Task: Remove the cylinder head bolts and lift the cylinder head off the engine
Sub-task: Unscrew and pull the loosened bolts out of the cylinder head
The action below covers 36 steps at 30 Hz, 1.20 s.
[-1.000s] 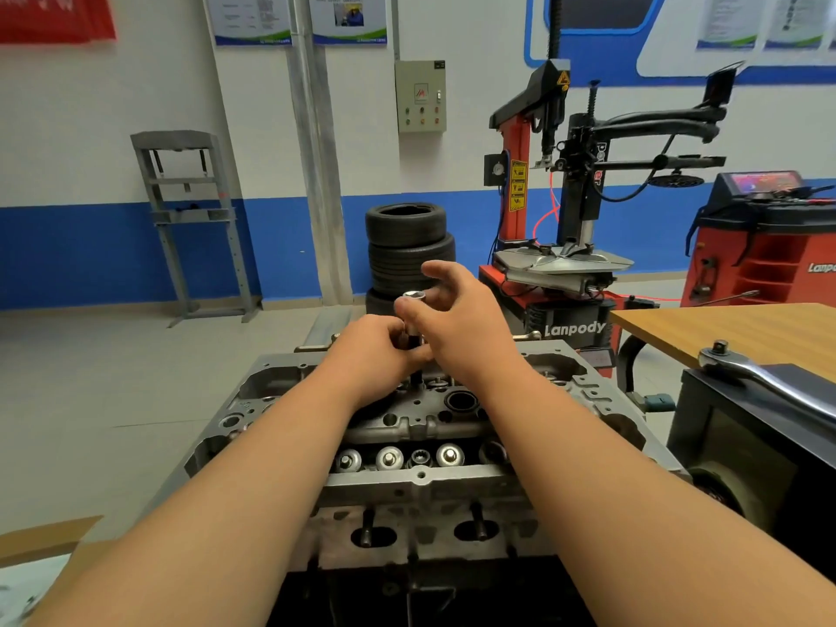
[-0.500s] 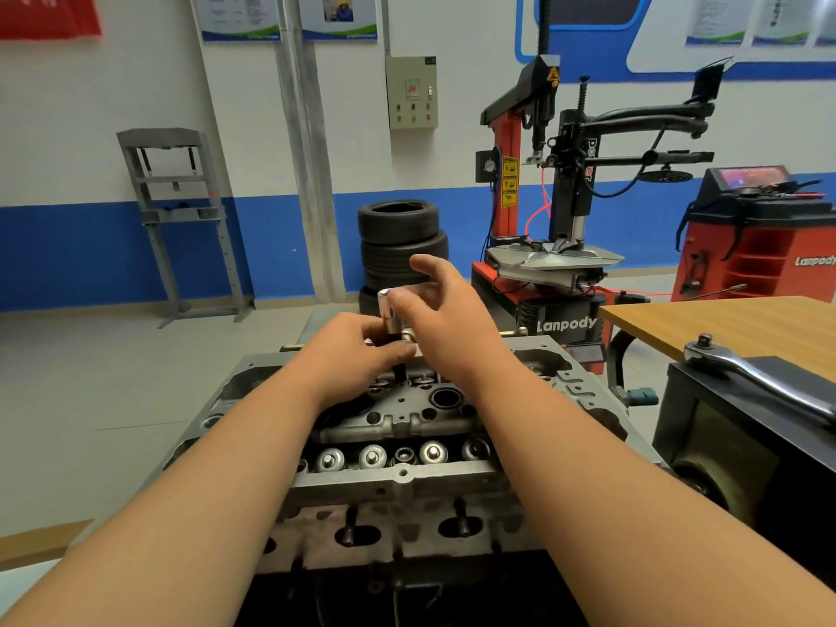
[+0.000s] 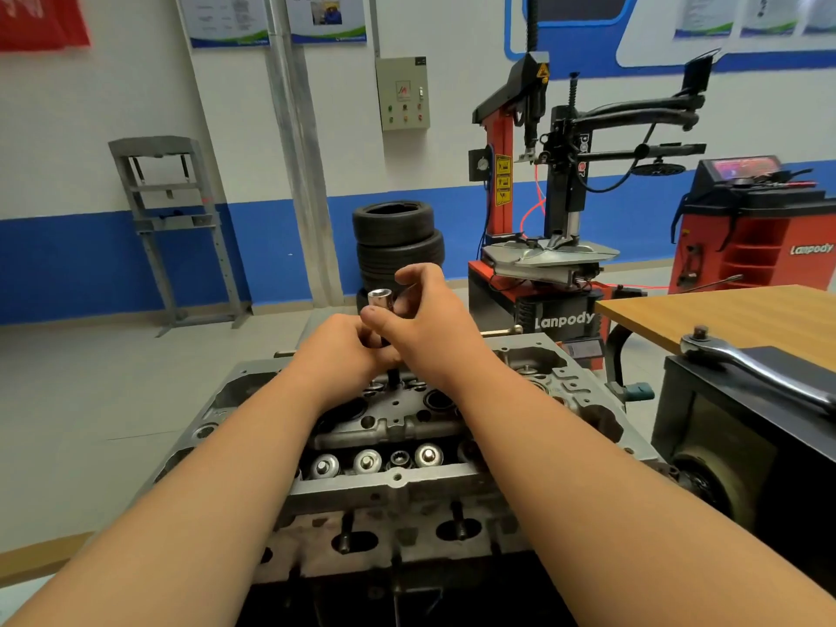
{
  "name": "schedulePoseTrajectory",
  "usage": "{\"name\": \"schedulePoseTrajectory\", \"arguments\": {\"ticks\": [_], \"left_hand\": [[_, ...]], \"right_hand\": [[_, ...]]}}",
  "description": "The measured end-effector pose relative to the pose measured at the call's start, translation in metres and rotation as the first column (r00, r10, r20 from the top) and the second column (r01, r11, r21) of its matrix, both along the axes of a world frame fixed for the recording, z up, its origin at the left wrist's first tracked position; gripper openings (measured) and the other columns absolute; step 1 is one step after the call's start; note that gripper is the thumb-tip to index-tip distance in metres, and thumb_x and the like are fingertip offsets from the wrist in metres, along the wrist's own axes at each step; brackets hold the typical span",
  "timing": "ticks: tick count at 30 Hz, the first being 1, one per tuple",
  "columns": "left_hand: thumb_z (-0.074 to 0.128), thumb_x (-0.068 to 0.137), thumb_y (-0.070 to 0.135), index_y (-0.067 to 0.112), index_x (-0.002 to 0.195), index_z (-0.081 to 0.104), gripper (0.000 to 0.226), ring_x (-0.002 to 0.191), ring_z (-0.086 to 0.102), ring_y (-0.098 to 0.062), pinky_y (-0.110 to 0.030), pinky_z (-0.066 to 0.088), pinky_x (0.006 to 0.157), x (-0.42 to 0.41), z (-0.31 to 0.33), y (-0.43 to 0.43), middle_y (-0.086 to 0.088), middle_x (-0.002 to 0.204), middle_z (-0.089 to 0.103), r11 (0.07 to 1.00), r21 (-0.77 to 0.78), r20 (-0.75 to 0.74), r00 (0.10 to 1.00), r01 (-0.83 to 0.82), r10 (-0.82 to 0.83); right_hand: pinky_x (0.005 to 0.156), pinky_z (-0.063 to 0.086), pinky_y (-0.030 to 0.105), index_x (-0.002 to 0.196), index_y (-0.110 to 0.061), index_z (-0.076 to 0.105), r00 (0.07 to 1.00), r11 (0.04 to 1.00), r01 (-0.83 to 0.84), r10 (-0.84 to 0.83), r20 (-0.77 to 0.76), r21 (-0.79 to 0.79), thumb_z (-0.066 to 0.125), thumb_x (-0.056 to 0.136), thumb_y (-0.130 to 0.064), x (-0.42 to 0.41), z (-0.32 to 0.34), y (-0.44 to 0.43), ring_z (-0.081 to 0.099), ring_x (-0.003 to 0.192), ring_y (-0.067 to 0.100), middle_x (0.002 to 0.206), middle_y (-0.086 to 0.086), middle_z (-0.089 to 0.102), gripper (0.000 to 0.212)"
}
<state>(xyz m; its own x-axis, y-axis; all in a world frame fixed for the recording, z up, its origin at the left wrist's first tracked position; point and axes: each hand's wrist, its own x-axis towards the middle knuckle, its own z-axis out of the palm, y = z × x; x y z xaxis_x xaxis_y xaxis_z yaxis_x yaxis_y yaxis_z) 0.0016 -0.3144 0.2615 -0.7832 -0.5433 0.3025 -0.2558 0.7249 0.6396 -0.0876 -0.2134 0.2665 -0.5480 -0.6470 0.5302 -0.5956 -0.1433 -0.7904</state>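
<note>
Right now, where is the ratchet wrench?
In the head view the ratchet wrench lies at the far right on the black box, in front of the wooden table, right of the cylinder head.

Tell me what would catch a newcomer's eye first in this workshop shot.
Both hands meet at centre: the left hand grips and the right hand pinches a chrome socket tool standing upright on the bare cylinder head. A ratchet wrench lies on the black case at right. A red tyre changer stands behind, beside stacked tyres.
</note>
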Motion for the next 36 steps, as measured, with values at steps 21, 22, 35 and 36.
{"name": "schedulePoseTrajectory", "arguments": {"ticks": [21,22,35,36], "left_hand": [[0.056,0.090,0.050,0.028,0.075,0.069,0.029,0.071,0.056,-0.009,-0.028,0.040,0.057,0.003,-0.002,-0.001,0.010,0.076,0.058,0.981,-0.191,0.297,0.955,0.043,0.016],[0.054,0.090,0.051,0.026,0.079,0.072,0.032,0.075,0.056,-0.009,-0.027,0.042,0.060,0.002,-0.002,0.000,0.009,0.081,0.057,0.973,-0.226,0.322,0.946,0.043,0.033],[0.058,0.090,0.048,0.028,0.073,0.072,0.029,0.059,0.050,-0.002,-0.021,0.034,0.054,0.001,-0.003,-0.002,0.014,0.062,0.055,0.990,-0.135,0.279,0.960,0.028,0.011],[0.058,0.091,0.044,0.032,0.087,0.074,0.021,0.069,0.051,0.001,-0.018,0.033,0.058,0.002,-0.002,-0.003,0.019,0.072,0.055,0.992,-0.117,0.268,0.963,0.046,-0.013]], "right_hand": [[0.075,0.047,0.014,0.118,-0.018,0.055,0.993,0.975,0.081,-0.096,-0.064,-0.207,0.056,0.092,-0.019,-0.002,0.007,0.006,0.059,0.087,0.002,0.094,-0.009,0.063,0.026],[0.070,0.044,0.007,0.119,-0.017,0.055,0.992,0.961,0.119,-0.128,-0.017,-0.249,0.055,0.093,-0.019,-0.004,0.008,0.006,0.057,0.084,-0.002,0.092,-0.011,0.060,0.027],[0.060,0.037,-0.001,0.118,-0.017,0.054,0.980,0.952,0.198,-0.190,0.058,-0.234,0.054,0.094,-0.022,-0.009,0.006,0.007,0.053,0.076,-0.005,0.087,-0.015,0.056,0.024],[0.060,0.037,-0.001,0.117,-0.017,0.054,0.980,0.952,0.199,-0.189,0.061,-0.235,0.054,0.094,-0.022,-0.009,0.006,0.007,0.053,0.076,-0.004,0.087,-0.015,0.056,0.024]]}}
